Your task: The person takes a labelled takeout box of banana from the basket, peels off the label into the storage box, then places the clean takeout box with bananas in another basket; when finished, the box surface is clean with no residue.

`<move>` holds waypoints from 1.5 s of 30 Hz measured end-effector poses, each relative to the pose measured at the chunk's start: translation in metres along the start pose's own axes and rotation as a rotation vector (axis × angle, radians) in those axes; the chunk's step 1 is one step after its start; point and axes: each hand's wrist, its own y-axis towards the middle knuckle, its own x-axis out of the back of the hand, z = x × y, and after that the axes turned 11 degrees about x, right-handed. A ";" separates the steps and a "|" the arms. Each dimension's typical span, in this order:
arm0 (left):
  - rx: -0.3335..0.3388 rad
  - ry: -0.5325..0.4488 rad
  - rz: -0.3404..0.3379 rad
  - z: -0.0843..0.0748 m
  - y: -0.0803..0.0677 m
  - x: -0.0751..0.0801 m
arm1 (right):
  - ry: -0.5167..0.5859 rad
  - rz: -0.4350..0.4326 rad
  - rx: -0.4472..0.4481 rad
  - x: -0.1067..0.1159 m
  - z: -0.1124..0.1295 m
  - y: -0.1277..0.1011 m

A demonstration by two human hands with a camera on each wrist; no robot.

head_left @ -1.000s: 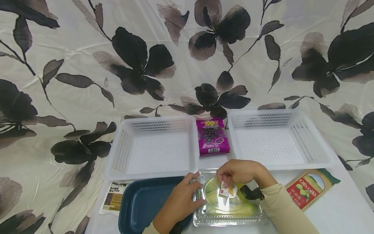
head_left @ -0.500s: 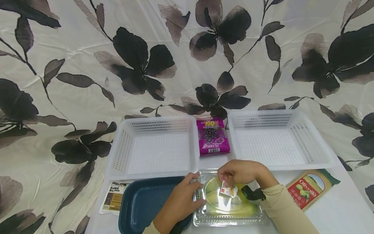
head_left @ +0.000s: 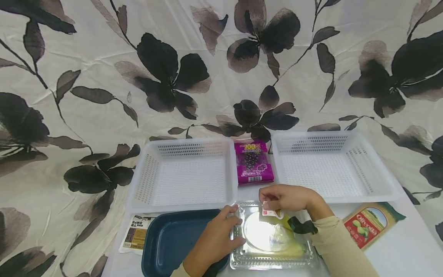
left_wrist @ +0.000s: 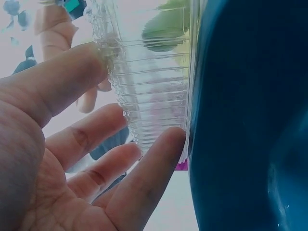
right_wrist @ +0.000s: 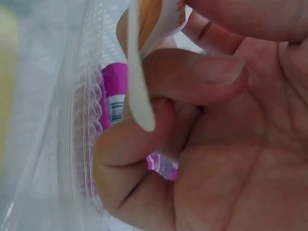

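Right wrist only: white sticker [right_wrist: 139, 72] between pinching fingers [right_wrist: 192, 77].

A cream cloth [head_left: 104, 115] printed with large dark flowers and leaves is hanging behind the table as a backdrop, creasing faintly and draping down onto the near surface on both sides. The tabletop [head_left: 408, 250] is showing white at the lower right, and even, bright light is falling over everything, throwing almost no shadows. Two white perforated baskets, the left basket [head_left: 138, 184] and the right basket [head_left: 380, 181], are sitting side by side toward the back of the table, against the foot of the cloth.
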 end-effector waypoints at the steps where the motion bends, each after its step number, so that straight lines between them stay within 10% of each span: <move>1: 0.000 0.000 -0.002 0.000 0.000 0.000 | -0.005 0.006 0.009 0.000 0.000 0.000; 21: -0.003 -0.027 0.031 0.003 -0.012 0.017 | -0.191 -0.002 0.166 -0.020 0.025 0.006; 29: 0.056 -0.226 -0.243 0.023 -0.035 0.036 | -0.200 -0.004 0.222 -0.037 0.041 0.028; 36: 0.156 -0.153 -0.523 0.061 -0.055 0.060 | -0.217 0.009 0.237 -0.052 0.055 0.057; 45: 0.392 -0.022 -0.602 0.116 -0.084 0.072 | -0.147 0.068 0.180 -0.073 0.069 0.095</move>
